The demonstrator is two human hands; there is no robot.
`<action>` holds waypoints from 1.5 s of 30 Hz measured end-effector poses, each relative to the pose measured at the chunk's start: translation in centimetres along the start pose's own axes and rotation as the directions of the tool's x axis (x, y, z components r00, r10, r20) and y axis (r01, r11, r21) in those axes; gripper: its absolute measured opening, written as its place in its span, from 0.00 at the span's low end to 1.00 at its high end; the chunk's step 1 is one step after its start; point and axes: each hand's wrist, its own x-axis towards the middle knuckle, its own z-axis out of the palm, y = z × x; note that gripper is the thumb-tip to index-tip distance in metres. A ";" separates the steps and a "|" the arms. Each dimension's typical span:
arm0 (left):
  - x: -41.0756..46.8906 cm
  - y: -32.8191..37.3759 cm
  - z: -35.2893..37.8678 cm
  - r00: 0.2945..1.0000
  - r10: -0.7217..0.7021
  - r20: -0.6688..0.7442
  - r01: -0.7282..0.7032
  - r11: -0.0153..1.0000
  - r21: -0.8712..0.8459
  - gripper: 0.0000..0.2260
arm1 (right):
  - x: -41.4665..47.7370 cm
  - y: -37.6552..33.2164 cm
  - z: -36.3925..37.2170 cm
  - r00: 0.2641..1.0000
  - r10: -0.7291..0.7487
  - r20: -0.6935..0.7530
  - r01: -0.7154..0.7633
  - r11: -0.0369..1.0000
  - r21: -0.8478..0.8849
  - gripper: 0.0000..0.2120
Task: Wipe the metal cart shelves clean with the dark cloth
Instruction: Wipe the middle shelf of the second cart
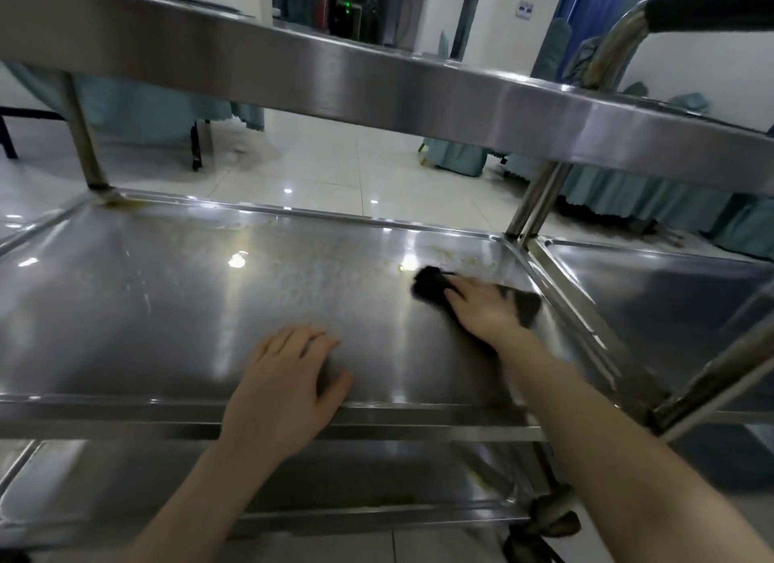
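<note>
While your right hand (481,307) presses the dark cloth (427,286) onto the middle shelf (167,303), the risks from here read as follows.

Item, right hand: fingers laid fairly flat over the cloth, pressing rather than gripping, near the far right corner; motion blur hides finer detail.

Item, left hand (285,378): spread wide, holding nothing, palm resting on the shelf just inside the front rim.

Item, cloth: bunched, dark ends showing on both sides of your hand; with no real grip on it, it could roll up or slide out under a fast stroke, leaving bare skin on metal.

Item, yellowish residue (469,261): just beyond the cloth, along the far edge; a second patch (113,200) at the far left corner post; both look dried on, so a light pass would likely smear them, and the corner seams may be skipped altogether.

Item, top shelf (377,72): hangs low over your reach; stretching to the far rim risks knocking a forearm or your head.

Item, left palm: a bare palm on the metal will probably print a patch you then have to wipe again.

Item, bottom shelf (209,479): yellow grime along its front rim; easily forgotten.

Item, cart: if its wheels are unlocked, which cannot be seen, a hard push may roll it.
</note>
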 end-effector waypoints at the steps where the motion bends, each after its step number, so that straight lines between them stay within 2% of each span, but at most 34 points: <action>1: 0.0 0.0 0.0 1.000 0.009 -0.016 -0.009 1.000 -0.019 0.20 | 0.4 -4.0 0.8 0.995 -0.098 0.023 0.098 0.995 0.010 0.21; 4: 0.1 -0.1 -0.3 0.998 0.035 -0.048 -0.039 0.995 -0.093 0.17 | 0.3 -14.6 2.6 0.910 -0.394 0.132 0.386 0.919 0.079 0.21; 6: 0.0 -1.1 -1.1 0.997 0.049 -0.051 -0.055 0.990 -0.130 0.19 | 0.2 -17.1 3.0 0.861 -0.477 0.179 0.460 0.879 0.128 0.21; 7: -0.2 -2.1 -1.5 0.997 0.066 -0.047 -0.071 0.991 -0.111 0.19 | 0.2 -16.5 2.9 0.859 -0.479 0.181 0.458 0.877 0.145 0.21; 9: -1.2 -5.4 -2.6 0.997 0.073 -0.012 -0.074 0.997 -0.022 0.22 | 0.4 -12.7 2.3 0.908 -0.399 0.126 0.382 0.913 0.142 0.21; 12: -3.0 -11.5 -5.3 0.998 -0.026 0.062 0.021 0.997 0.079 0.28 | 0.5 -3.2 0.9 0.996 -0.092 0.022 0.089 0.990 0.114 0.21; 15: -3.9 -15.6 -7.2 0.992 -0.107 0.060 0.094 0.977 0.194 0.34 | -0.5 3.5 -0.7 0.986 0.166 0.001 -0.166 0.983 0.074 0.22; 17: -4.0 -16.1 -7.5 0.984 -0.165 0.069 0.151 0.972 0.179 0.34 | -0.4 2.6 -0.6 0.977 0.211 0.005 -0.211 0.975 0.061 0.22; 21: -4.0 -15.2 -7.6 0.983 -0.164 0.079 0.154 0.981 0.116 0.33 | 0.5 -9.4 1.8 1.000 -0.006 0.010 0.006 0.999 0.051 0.21; 25: -4.4 -14.7 -8.0 0.988 -0.147 0.046 0.145 0.988 0.054 0.34 | 0.2 -23.8 5.0 0.959 -0.274 0.076 0.269 0.961 0.067 0.21; 28: -4.5 -15.5 -8.4 0.992 -0.111 0.059 0.110 0.994 0.016 0.35 | -0.7 -27.6 5.9 0.927 -0.356 0.122 0.346 0.933 0.095 0.22; 30: -4.9 -17.5 -9.3 0.997 -0.054 0.056 0.050 0.996 0.070 0.35 | -1.1 -25.0 5.0 0.942 -0.320 0.103 0.311 0.946 0.095 0.22; 33: -6.0 -22.0 -10.9 0.997 -0.029 0.076 0.013 0.981 0.196 0.40 | -1.9 -16.8 3.2 0.993 -0.115 0.040 0.111 0.990 0.092 0.21; 35: -6.2 -24.2 -11.6 0.995 -0.066 0.072 0.052 0.982 0.184 0.42 | -3.2 -11.5 1.8 0.998 0.058 0.017 -0.060 0.994 0.086 0.21; 37: -6.2 -24.7 -11.4 0.994 -0.104 0.041 0.098 0.987 0.124 0.39 | -4.2 -9.8 1.3 0.982 0.190 0.012 -0.190 0.979 0.070 0.21; 40: -6.2 -24.9 -11.0 0.996 -0.094 -0.003 0.094 0.994 0.064 0.35 | -4.2 -15.4 2.5 0.987 0.162 0.004 -0.162 0.986 0.039 0.22; 43: -6.5 -25.5 -11.0 0.994 -0.098 -0.039 0.099 0.995 0.011 0.34 | -2.9 -26.4 4.9 0.999 -0.034 0.021 0.033 0.999 0.033 0.21; 45: -6.4 -25.7 -11.0 0.989 -0.126 -0.074 0.124 0.992 -0.037 0.33 | -2.2 -34.3 6.7 0.980 -0.198 0.027 0.197 0.980 0.029 0.21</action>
